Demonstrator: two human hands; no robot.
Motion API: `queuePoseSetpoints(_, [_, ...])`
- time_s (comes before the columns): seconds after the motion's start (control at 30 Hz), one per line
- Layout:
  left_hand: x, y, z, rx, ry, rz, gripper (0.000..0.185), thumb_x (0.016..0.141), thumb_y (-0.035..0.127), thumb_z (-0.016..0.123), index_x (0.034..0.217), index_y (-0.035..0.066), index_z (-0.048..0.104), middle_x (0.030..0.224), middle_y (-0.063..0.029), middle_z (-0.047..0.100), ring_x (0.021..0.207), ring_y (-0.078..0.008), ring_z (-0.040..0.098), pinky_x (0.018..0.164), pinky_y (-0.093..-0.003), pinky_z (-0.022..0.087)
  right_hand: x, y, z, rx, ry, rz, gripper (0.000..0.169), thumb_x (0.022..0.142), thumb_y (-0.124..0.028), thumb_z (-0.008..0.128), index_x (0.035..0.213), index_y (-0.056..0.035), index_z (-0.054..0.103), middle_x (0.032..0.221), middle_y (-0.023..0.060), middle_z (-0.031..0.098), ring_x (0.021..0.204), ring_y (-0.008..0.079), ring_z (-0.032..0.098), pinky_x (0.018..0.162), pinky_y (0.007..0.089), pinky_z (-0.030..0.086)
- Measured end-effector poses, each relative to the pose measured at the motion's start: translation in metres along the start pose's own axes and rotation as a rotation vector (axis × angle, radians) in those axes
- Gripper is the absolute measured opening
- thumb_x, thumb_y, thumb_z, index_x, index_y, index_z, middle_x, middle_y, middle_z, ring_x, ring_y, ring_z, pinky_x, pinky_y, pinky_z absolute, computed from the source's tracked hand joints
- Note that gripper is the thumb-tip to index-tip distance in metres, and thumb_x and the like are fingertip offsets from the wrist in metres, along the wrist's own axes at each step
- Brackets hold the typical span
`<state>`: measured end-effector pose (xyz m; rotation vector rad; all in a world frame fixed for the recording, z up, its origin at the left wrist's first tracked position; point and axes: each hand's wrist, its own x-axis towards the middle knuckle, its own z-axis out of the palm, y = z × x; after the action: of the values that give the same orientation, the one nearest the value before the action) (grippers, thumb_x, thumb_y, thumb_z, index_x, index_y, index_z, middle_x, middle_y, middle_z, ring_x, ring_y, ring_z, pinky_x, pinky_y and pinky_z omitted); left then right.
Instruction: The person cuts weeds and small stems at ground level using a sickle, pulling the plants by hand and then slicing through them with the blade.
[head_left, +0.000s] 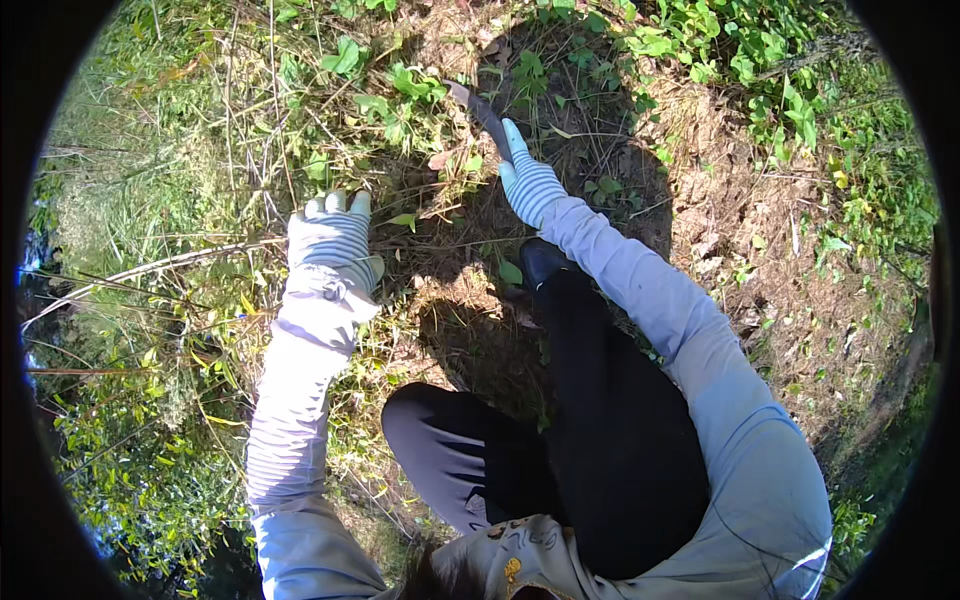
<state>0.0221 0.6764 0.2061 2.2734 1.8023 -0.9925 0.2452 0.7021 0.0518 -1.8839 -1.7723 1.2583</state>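
My right hand (532, 187), in a striped work glove, is closed around a sickle (484, 114). Its dark, slightly curved blade points up and left over low weeds, with its tip beside green leaves; most of the handle is hidden in the glove. My left hand (330, 232), in a matching glove, reaches back-up into dry stems and grass (262, 172) at the left. Its fingertips point away from me among the stems, and whether they hold any is hidden. A leafy weed (409, 86) grows between the blade and those stems.
My bent legs in dark trousers (622, 420) and a dark shoe (546, 262) are below the hands. Bare soil with dry litter (720, 202) lies to the right. Leafy vines (750, 45) grow at the upper right. A long dry stalk (165, 262) arches leftward from my left hand.
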Motion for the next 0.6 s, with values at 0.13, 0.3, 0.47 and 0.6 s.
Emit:
queuePoseSetpoints(0.13, [0.052, 0.081, -0.064, -0.329, 0.394, 0.318, 0.08, 0.066, 0.037, 0.069, 0.132, 0.013, 0.032, 0.13, -0.0159, 0.039, 0.117, -0.0333, 0.039, 0.098, -0.0415, 0.033, 0.004, 0.006, -0.016, -0.053, 0.002, -0.049, 0.063, 0.089, -0.018, 0.042, 0.141, -0.0205, 0.007, 0.077, 0.02, 0.059, 0.06, 0.0281, 0.059, 0.054, 0.0372, 0.046])
queuePoseSetpoints(0.3, [0.175, 0.068, -0.044, -0.24, 0.715, 0.05, 0.099, 0.061, 0.045, 0.073, 0.135, 0.006, 0.021, 0.14, -0.017, 0.023, 0.127, -0.0321, 0.026, 0.101, -0.0423, 0.028, 0.027, -0.001, -0.066, 0.576, 0.44, -0.113, 0.057, 0.091, -0.02, 0.042, 0.14, -0.0195, 0.013, 0.075, 0.0077, 0.054, 0.052, 0.0137, 0.048, 0.049, 0.0272, 0.043])
queuePoseSetpoints(0.47, [0.235, 0.032, -0.024, -0.294, 0.281, -0.231, 0.117, 0.057, 0.047, 0.077, 0.139, 0.006, 0.004, 0.143, -0.0173, 0.014, 0.129, -0.0315, 0.024, 0.102, -0.0407, 0.029, 0.022, 0.037, -0.105, 0.216, 0.211, -0.203, 0.055, 0.091, -0.021, 0.038, 0.14, -0.0209, 0.013, 0.074, 0.0107, 0.056, 0.053, 0.019, 0.052, 0.052, 0.0314, 0.044])
queuePoseSetpoints(0.6, [0.26, 0.023, -0.01, -0.33, -0.015, -0.301, 0.075, 0.063, 0.039, 0.073, 0.124, 0.012, 0.039, 0.12, -0.0121, 0.05, 0.104, -0.0264, 0.054, 0.088, -0.035, 0.044, 0.052, 0.017, -0.097, -0.139, 0.076, -0.182, 0.057, 0.091, -0.02, 0.037, 0.14, -0.0237, 0.008, 0.06, 0.0134, 0.053, 0.047, 0.0241, 0.052, 0.047, 0.0367, 0.044])
